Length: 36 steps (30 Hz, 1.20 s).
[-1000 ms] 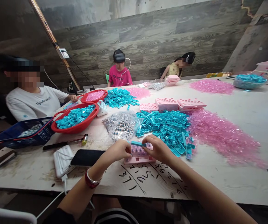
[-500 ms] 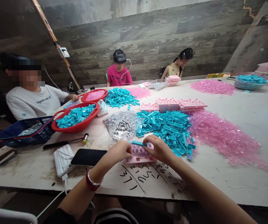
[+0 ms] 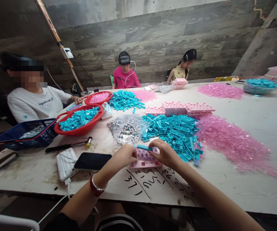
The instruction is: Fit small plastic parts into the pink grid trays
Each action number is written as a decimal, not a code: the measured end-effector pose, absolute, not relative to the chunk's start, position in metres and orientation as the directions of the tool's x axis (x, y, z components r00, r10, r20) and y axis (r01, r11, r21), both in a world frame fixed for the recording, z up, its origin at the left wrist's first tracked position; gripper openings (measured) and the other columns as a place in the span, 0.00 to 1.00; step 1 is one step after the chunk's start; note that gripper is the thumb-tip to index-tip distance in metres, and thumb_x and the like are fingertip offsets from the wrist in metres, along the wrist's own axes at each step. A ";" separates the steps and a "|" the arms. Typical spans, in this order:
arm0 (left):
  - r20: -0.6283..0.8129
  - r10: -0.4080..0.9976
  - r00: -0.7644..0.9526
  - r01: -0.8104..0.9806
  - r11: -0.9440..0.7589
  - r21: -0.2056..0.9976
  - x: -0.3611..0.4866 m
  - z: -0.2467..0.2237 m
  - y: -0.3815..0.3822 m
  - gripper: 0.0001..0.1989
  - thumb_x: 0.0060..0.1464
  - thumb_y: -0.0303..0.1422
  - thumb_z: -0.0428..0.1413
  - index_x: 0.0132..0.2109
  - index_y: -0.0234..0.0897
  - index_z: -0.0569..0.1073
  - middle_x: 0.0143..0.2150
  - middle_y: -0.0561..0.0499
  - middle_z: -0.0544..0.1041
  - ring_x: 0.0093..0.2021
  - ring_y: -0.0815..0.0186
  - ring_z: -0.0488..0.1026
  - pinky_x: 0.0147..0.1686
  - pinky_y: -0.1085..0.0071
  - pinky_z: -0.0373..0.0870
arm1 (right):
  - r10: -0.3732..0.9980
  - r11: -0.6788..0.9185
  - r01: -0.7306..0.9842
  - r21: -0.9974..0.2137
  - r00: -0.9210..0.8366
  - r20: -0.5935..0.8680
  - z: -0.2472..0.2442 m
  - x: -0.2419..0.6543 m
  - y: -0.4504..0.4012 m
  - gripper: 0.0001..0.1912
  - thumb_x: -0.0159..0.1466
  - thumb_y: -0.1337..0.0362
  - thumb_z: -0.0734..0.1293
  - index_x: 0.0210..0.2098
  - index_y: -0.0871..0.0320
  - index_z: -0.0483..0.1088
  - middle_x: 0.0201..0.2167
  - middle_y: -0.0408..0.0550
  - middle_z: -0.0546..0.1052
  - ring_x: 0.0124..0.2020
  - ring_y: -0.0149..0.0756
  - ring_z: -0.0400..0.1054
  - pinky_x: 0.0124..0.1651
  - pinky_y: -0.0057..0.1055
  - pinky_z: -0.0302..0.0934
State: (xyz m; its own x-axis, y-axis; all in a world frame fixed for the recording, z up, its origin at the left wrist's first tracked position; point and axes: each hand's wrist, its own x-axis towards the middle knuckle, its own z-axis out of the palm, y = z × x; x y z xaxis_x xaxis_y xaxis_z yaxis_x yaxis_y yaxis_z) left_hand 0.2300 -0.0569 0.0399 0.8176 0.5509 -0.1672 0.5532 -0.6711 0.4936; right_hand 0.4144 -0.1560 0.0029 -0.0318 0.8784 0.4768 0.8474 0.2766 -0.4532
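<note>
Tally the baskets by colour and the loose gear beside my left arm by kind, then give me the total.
Red baskets: 2
Blue basket: 1
Hammer: 1
White power bank: 1
Black phone: 1
Total: 6

glossy translucent pink plastic pieces [image 3: 235, 144] lie right of the fingers; beyond the fingertips, smooth blue plastic cases [image 3: 174, 128]; beneath, a matt, stained pale tabletop [image 3: 100, 187].
</note>
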 end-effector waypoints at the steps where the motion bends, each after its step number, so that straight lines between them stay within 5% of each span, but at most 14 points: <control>1: -0.168 0.545 0.821 0.546 -0.667 0.506 0.230 0.039 -0.056 0.04 0.40 0.24 0.56 0.25 0.33 0.76 0.23 0.52 0.75 0.25 0.69 0.68 0.25 0.75 0.58 | 0.878 0.275 0.849 -0.452 -0.030 0.478 0.003 0.415 -0.156 0.06 0.57 0.71 0.66 0.33 0.56 0.65 0.34 0.47 0.73 0.39 0.39 0.66 0.41 0.35 0.62; 36: -0.120 0.465 0.877 0.472 -0.787 0.397 0.225 0.040 -0.053 0.01 0.41 0.28 0.56 0.25 0.35 0.70 0.21 0.54 0.69 0.23 0.70 0.62 0.22 0.74 0.52 | 0.878 0.269 0.846 -0.461 -0.018 0.479 0.002 0.417 -0.156 0.07 0.57 0.72 0.66 0.33 0.57 0.65 0.34 0.47 0.72 0.40 0.39 0.66 0.42 0.35 0.62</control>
